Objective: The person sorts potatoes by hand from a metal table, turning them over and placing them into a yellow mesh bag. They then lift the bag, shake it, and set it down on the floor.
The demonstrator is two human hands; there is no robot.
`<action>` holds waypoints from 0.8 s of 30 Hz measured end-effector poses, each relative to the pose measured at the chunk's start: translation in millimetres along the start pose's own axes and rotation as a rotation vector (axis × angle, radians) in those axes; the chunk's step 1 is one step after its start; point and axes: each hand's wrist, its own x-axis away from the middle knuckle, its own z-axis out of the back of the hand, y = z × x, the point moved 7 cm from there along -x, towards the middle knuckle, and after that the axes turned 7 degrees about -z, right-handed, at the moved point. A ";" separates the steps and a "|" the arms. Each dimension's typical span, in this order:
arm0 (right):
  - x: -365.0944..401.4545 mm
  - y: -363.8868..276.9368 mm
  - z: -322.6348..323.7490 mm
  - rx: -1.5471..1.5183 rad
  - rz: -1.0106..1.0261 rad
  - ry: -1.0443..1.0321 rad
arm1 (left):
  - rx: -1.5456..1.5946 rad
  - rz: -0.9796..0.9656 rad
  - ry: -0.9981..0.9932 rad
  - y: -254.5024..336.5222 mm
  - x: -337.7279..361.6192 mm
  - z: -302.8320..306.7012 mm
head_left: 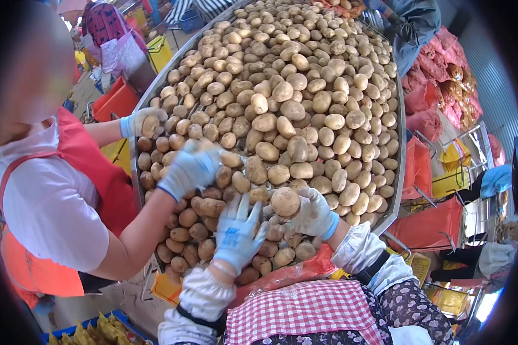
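A broad heap of potatoes (298, 148) covers the metal-rimmed sorting table (398, 144) before me. My right hand (317, 214), in a white and light-blue glove soiled at the fingers, grips a round brown potato (285, 202) near the table's front. Beside it, my left hand (239, 231), in a similar glove with blue print, lies palm down on the potatoes with its fingers spread. Under and around both hands are more potatoes, partly hidden by the gloves.
At my left a person in a red apron (106, 155) reaches gloved hands into the same heap, one blurred (193, 168) close to my left hand. Orange crates (429, 227) stand at the right, with stacked pink mesh sacks (437, 75) behind. A blue crate (124, 317) sits at lower left.
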 end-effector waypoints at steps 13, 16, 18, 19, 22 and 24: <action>60.0 -75.9 27.8 1.555 0.547 1.004 | -0.071 0.253 -0.242 -39.2 72.0 -19.8; 61.9 -60.3 2.7 2.095 0.689 1.044 | -0.191 0.338 -0.240 -41.4 119.0 -13.4; 57.7 -55.0 11.3 2.201 0.600 1.031 | -0.138 0.401 -0.241 -47.6 144.3 -9.6; 55.9 -53.2 15.1 2.224 0.494 0.986 | -0.149 0.396 -0.237 -49.5 147.7 -4.4; 62.8 -54.1 14.8 2.178 0.366 0.931 | -0.248 0.258 -0.331 -36.2 139.7 12.9; 63.2 -51.4 41.3 1.129 0.373 0.580 | 0.309 0.601 -0.287 -38.4 116.6 29.0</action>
